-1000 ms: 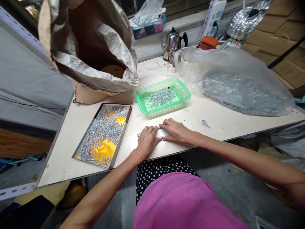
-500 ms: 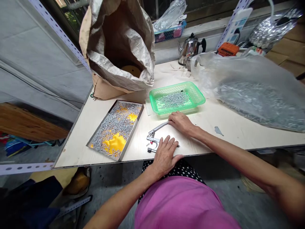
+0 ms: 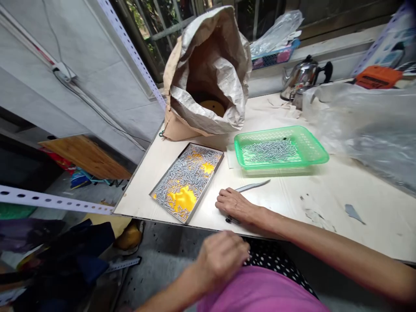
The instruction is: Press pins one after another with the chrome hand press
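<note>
Taking the bare right hand [image 3: 234, 203] as the centre of the clock, it lies palm down with curled fingers over a slim grey metal hand tool [image 3: 255, 185] near the front edge of the pale wooden table [image 3: 273, 206]. One thin, slightly curved arm of the tool runs out towards two o'clock, and a small black end shows at six; the rest is under the hand, so I cannot tell whether the fingers are closed around it. The bare left hand [image 3: 222, 258] is between six and seven o'clock, off the table by the pink top [image 3: 263, 292], loosely curled and blurred; I cannot tell whether it holds anything.

At ten o'clock lies a shallow rectangular tray with a metal-coloured rim [image 3: 206, 191], full of small silvery screws [image 3: 182, 169] spread over a yellow bottom. Between one and two sits a green perforated plastic basket [image 3: 313, 149] with more silvery pieces inside. An open brown paper sack with a whitish woven lining [image 3: 185, 123] stands between eleven and twelve, a shiny steel kettle with a black handle [image 3: 302, 80] at one, a large translucent plastic bag [image 3: 373, 138] at two, and a torn grey scrap [image 3: 354, 213] at three
</note>
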Demonstrator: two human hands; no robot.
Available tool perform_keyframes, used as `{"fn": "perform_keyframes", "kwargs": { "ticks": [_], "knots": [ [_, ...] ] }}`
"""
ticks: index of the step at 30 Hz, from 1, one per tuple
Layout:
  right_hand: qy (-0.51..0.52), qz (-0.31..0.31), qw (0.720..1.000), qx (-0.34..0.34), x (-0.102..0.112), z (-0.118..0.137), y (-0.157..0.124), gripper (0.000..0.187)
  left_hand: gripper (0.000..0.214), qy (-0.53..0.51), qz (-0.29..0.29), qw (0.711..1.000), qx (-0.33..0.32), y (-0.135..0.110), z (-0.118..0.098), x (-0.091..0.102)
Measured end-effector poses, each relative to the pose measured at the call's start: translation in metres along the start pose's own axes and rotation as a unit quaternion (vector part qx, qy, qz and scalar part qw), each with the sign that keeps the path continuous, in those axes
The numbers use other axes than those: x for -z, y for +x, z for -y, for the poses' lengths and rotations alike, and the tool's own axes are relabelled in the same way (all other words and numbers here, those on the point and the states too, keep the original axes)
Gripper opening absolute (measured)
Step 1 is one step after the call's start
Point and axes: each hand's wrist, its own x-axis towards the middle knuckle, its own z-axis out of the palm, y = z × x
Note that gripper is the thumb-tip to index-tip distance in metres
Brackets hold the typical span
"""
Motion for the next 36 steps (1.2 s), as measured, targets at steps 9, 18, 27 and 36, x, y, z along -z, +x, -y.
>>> {"fn": "perform_keyframes", "kwargs": {
  "ticks": [9,18,27,36],
  "knots": [
    [-0.062,-0.263,0.958,-0.093,0.065,-0.035,-0.014,0.023,0.02,0.23,-0.009,0.904,0.36,-0.022,0.125,0.071],
    [-0.004,-0.203,0.946,-0.251,0.085,-0.049,-0.081,0.023,0.023,0.234,0.104,0.867,0.427,-0.002,0.161,0.049],
    [0.159,-0.005,0.925,-0.345,0.031,0.026,-0.094,0.015,0.02,0.15,0.067,0.877,0.451,0.002,0.173,0.065],
    [0.332,-0.246,0.885,-0.217,0.062,0.039,-0.072,0.028,0.041,-0.331,0.075,0.796,0.501,0.063,0.058,0.037]
  ]
}}
